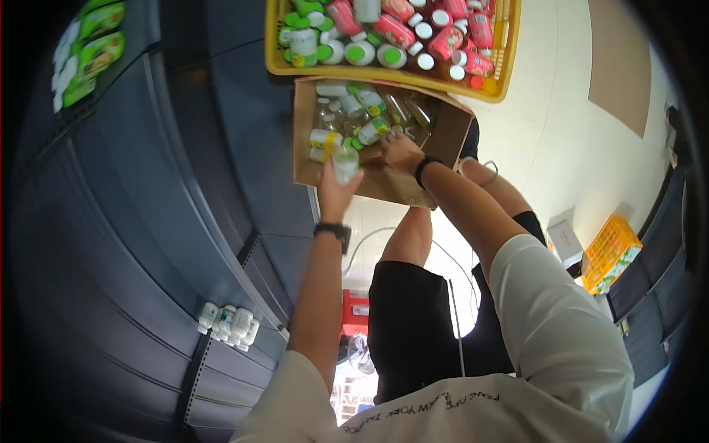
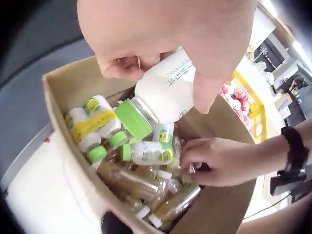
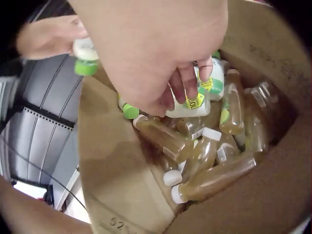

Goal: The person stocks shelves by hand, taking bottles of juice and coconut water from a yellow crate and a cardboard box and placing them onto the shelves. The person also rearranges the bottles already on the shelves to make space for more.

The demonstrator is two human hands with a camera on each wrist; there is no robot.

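My left hand (image 1: 337, 196) grips a white coconut drink bottle (image 2: 165, 87) with a green cap, above the near left side of an open cardboard box (image 1: 391, 184). In the left wrist view this bottle tilts cap down, thumb on one side and curled fingers on the other. My right hand (image 1: 404, 153) reaches into the box, its fingers curled over a white bottle (image 3: 190, 108) with a yellow-green label. Beside it lie clear bottles of amber drink (image 3: 163, 139) with white caps. Two more white bottles (image 2: 92, 122) are joined by yellow tape.
A yellow crate (image 1: 384, 72) of pink and green-capped bottles stands beyond the box. Dark shelving (image 1: 148, 199) runs along the left, holding several white bottles (image 1: 230, 325) and green packs (image 1: 96, 55). An orange basket (image 1: 611, 247) stands at the right. A cable (image 1: 369, 235) runs near the legs.
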